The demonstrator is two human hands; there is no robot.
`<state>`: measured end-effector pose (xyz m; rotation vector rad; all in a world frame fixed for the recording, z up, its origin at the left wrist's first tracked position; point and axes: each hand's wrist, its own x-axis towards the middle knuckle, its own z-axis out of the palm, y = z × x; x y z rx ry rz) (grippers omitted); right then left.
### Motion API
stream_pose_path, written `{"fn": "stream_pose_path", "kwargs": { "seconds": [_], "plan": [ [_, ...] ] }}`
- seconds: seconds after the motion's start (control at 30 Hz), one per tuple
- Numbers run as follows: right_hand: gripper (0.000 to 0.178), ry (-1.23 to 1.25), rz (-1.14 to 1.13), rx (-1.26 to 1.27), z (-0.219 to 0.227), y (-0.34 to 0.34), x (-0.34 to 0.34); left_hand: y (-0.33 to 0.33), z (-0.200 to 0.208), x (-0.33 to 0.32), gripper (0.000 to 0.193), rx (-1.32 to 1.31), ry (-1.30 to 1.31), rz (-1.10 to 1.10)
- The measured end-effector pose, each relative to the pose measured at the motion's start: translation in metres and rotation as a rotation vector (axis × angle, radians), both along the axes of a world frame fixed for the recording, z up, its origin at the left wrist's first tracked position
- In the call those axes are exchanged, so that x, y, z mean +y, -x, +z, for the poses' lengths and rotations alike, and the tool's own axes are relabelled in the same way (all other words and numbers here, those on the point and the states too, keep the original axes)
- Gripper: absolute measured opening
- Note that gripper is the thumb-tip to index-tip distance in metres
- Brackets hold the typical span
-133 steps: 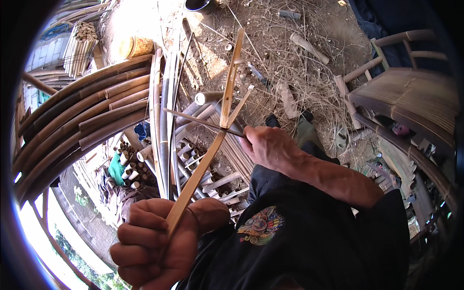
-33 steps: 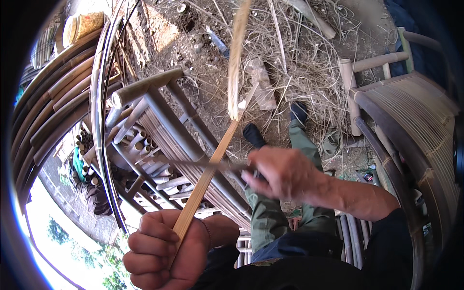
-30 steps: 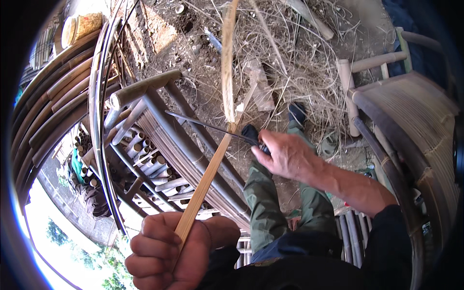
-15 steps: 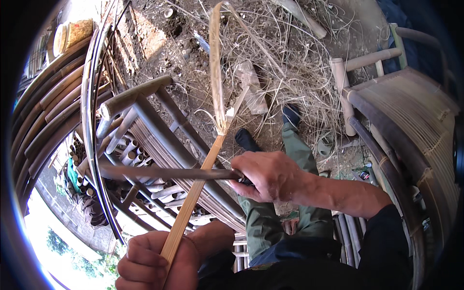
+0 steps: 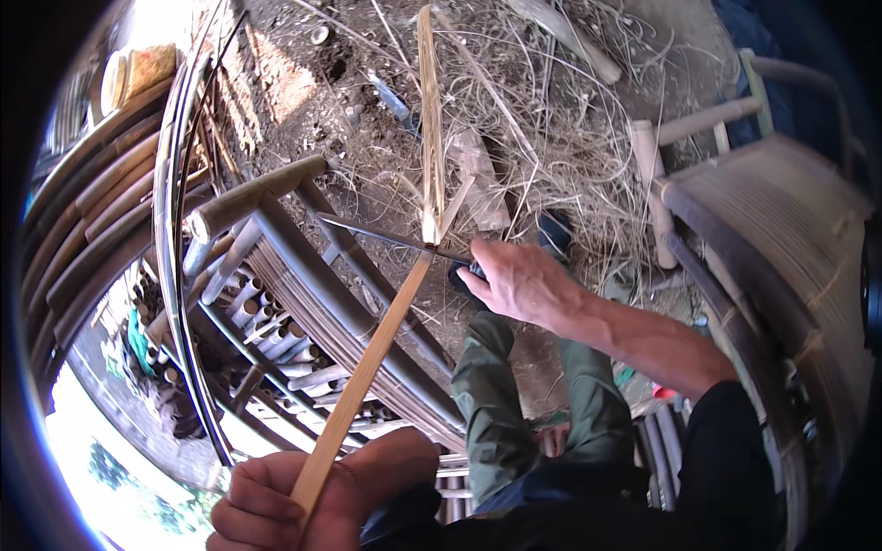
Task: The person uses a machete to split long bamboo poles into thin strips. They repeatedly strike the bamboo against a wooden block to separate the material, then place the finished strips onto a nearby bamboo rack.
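Observation:
My left hand (image 5: 312, 491), at the lower left, is closed around the near end of a long flat bamboo strip (image 5: 367, 367). The strip slants up and away toward the middle. Beyond the knife it continues as a frayed, lighter split length (image 5: 428, 119) reaching the top of the view. My right hand (image 5: 525, 283) grips the handle of a knife (image 5: 381, 232), which is mostly hidden by the fingers. The narrow blade points left and lies across the strip at the base of the split part.
A bamboo frame (image 5: 308, 253) with slats stands at the left, cut bamboo tubes (image 5: 266, 321) beneath it. Curved bamboo poles (image 5: 101, 202) bend along the left edge. A bamboo chair (image 5: 772, 220) stands at the right. Shavings (image 5: 579, 138) and a wooden block (image 5: 478, 179) lie on the ground.
My right hand and the knife have moved away from me along the strip, up to the split. The split part has swung slightly right. My left hand has shifted little.

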<state>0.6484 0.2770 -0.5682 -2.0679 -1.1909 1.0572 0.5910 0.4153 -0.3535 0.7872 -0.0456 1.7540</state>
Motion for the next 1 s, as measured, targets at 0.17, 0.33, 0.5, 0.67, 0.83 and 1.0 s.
{"fn": "stream_pose_path", "kwargs": {
  "seconds": [0.17, 0.33, 0.5, 0.67, 0.83, 1.0],
  "plan": [
    [0.012, -0.664, -0.072, 0.052, 0.073, 0.012, 0.015, 0.001, 0.004, 0.002, 0.036, 0.030, 0.039, 0.079],
    [0.025, 0.206, -0.011, -0.124, -0.110, 0.001, -0.030, -0.005, -0.007, 0.000, 0.040, 0.460, -0.060, -0.032],
    [0.027, 0.070, -0.122, -0.093, -0.133, 0.018, -0.027, 0.021, -0.090, 0.003, 0.051, 0.868, -0.170, 0.027],
    [0.025, 0.209, -0.095, -0.034, -0.189, 0.018, -0.041, 0.020, -0.118, 0.003, 0.046, 0.889, -0.167, -0.063],
    [0.025, 0.249, -0.126, -0.031, -0.276, 0.021, -0.059, 0.031, -0.128, 0.003, 0.042, 0.880, -0.195, -0.088],
    [0.028, 0.298, -0.149, 0.024, -0.316, 0.026, -0.067, 0.045, -0.133, 0.004, 0.040, 0.897, -0.181, -0.090]
  ]
}}
